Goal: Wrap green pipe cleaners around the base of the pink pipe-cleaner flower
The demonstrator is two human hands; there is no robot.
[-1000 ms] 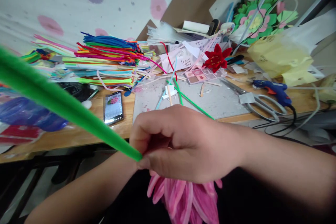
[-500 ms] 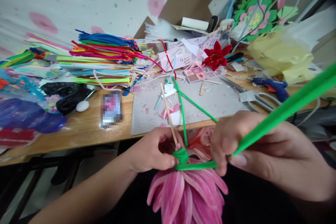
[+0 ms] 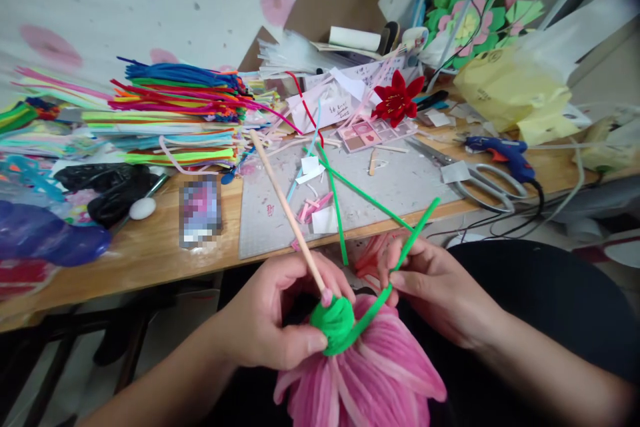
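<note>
My left hand [image 3: 273,320] is closed around the base of a pink pipe-cleaner flower [image 3: 360,373], thumb pressed on a green wound knot [image 3: 333,323] where a wooden stick [image 3: 285,203] comes out and points up to the left. My right hand [image 3: 435,293] pinches a green pipe cleaner [image 3: 410,243] that runs from the knot up to the right. Both hands are held in front of the wooden table edge [image 3: 150,260], above my lap.
A grey cutting mat [image 3: 400,187] carries loose green pipe cleaners and paper scraps. Stacked coloured pipe cleaners [image 3: 170,113] lie at the back left, a phone [image 3: 200,210] beside the mat. Scissors [image 3: 480,180], a blue glue gun [image 3: 500,150] and a red flower [image 3: 397,97] sit to the right.
The green pipe cleaner has been wound round the flower's base into a thick knot, and its free end is much shorter. The stick now tilts further left. My right hand moved closer.
</note>
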